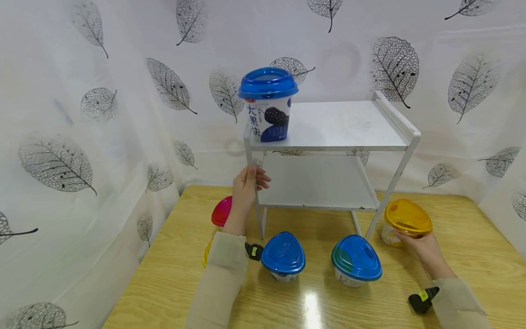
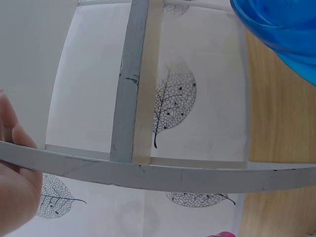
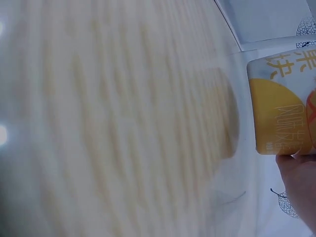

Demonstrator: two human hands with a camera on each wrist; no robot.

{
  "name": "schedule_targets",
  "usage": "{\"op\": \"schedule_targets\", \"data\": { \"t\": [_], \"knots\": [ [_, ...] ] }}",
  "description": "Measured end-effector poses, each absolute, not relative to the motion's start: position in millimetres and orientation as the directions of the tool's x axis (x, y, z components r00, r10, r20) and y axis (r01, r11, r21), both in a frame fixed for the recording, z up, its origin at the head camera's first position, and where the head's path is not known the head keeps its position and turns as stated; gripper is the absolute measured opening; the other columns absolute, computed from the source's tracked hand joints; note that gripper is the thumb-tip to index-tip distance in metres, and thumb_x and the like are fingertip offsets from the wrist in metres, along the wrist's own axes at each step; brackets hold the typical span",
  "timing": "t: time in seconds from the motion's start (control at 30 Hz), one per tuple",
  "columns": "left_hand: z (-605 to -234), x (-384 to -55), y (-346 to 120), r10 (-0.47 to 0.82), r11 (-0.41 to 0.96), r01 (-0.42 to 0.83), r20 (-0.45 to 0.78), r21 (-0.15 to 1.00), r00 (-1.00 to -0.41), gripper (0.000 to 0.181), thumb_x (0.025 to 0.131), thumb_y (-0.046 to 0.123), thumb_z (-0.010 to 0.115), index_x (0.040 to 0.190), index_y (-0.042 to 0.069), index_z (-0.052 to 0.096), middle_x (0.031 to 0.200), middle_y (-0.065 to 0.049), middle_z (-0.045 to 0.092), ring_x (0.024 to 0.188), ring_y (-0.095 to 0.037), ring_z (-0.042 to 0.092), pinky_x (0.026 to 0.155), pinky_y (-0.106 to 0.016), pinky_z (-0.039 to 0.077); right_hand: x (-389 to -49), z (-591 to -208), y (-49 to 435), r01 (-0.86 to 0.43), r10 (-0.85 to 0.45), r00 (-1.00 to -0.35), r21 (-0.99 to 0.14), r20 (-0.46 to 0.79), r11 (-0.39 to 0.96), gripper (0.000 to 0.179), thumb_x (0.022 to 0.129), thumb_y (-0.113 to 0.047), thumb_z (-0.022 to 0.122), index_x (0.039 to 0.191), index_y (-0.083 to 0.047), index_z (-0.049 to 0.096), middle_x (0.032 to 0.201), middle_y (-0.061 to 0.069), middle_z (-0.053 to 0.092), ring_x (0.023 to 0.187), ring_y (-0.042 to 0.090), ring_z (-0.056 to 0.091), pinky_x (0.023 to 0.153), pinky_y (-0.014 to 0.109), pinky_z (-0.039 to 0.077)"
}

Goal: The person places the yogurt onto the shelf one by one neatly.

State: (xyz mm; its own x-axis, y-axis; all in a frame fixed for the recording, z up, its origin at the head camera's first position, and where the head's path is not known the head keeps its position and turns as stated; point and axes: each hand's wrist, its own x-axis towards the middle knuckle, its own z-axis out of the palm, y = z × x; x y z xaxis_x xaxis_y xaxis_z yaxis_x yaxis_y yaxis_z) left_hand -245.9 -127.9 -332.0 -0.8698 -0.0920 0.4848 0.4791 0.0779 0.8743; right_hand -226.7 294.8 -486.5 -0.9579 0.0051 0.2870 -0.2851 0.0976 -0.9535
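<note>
My left hand (image 1: 246, 183) grips the left post (image 1: 257, 212) of a white two-tier rack (image 1: 337, 123), thumb on one side and fingers on the other. In the left wrist view, the post runs between thumb and fingers. Above it, a yogurt cup with a blue lid (image 1: 268, 105) and a blackberry picture stands at the left end of the top shelf. To the right of the rack, my right hand (image 1: 425, 251) holds a yogurt cup with a yellow lid (image 1: 407, 217). Whether that cup touches the table cannot be told. Its printed side (image 3: 281, 103) faces the right wrist camera.
Two blue-lidded cups, one left (image 1: 283, 256) and one right (image 1: 356, 258), stand on the wooden table (image 1: 156, 292) before the rack. A pink lid (image 1: 221, 211) and a yellow lid (image 1: 207, 253) show partly behind my left arm. A leaf-printed curtain (image 1: 123, 151) surrounds the table.
</note>
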Motion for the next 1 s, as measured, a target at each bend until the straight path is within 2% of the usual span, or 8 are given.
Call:
{"op": "schedule_targets", "data": {
  "t": [0.3,0.57,0.8,1.0],
  "knots": [
    [-321.5,-237.2,-125.8,-0.086,0.078,0.485,0.490,0.871,-0.867,0.039,0.093,0.020,0.031,0.092,-0.012,0.053,0.082,-0.029,0.060,0.061,-0.022,0.059,0.061,-0.039,0.046,-223.1,-483.2,294.7,-0.260,0.012,-0.963,-0.936,0.271,0.239,0.057,0.082,0.000,0.060,0.126,-0.026,0.035,0.110,-0.017,0.043,0.096,-0.006,0.041,0.074,0.006,0.032],
    [-310.8,-226.5,-122.0,-0.088,0.103,0.494,0.502,0.864,-0.860,0.039,0.094,0.020,0.030,0.091,-0.013,0.052,0.081,-0.029,0.060,0.061,-0.024,0.059,0.062,-0.041,0.047,-217.8,-480.4,294.4,-0.283,-0.001,-0.955,-0.907,0.298,0.311,0.056,0.082,-0.001,0.060,0.126,-0.026,0.035,0.109,-0.018,0.043,0.095,-0.006,0.042,0.074,0.006,0.033],
    [-311.8,-227.0,-122.6,-0.089,0.090,0.490,0.497,0.867,-0.863,0.036,0.095,0.015,0.030,0.091,-0.013,0.052,0.081,-0.030,0.059,0.061,-0.020,0.058,0.063,-0.045,0.046,-210.6,-476.4,294.1,-0.305,-0.042,-0.951,-0.910,0.306,0.282,0.054,0.082,0.002,0.059,0.126,-0.022,0.037,0.109,-0.016,0.045,0.095,-0.005,0.044,0.074,0.007,0.035],
    [-311.5,-226.9,-122.0,-0.096,0.103,0.477,0.486,0.873,-0.869,0.036,0.096,0.015,0.029,0.091,-0.012,0.052,0.081,-0.028,0.060,0.060,-0.016,0.058,0.064,-0.043,0.047,-204.5,-472.3,293.2,-0.307,-0.047,-0.951,-0.909,0.307,0.282,0.054,0.082,0.005,0.058,0.123,-0.025,0.039,0.108,-0.016,0.046,0.094,-0.006,0.045,0.073,0.007,0.036]
  ]
}}
